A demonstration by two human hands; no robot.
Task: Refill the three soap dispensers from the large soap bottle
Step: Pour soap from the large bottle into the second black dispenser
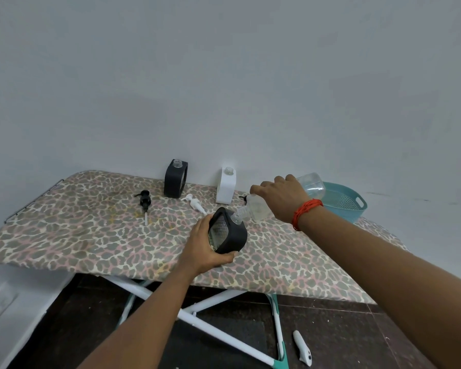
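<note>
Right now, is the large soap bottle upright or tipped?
Tipped. The right hand holds the large soap bottle on its side, neck angled down at the mouth of the black dispenser gripped by the left hand.

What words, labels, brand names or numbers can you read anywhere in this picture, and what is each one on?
No text can be read anywhere.
large soap bottle, gripped by the right hand: clear, no label visible.
held black dispenser in the left hand, rear black dispenser, white dispenser: plain, no print visible.
white object on the floor: small dark marks, too small to read.
</note>
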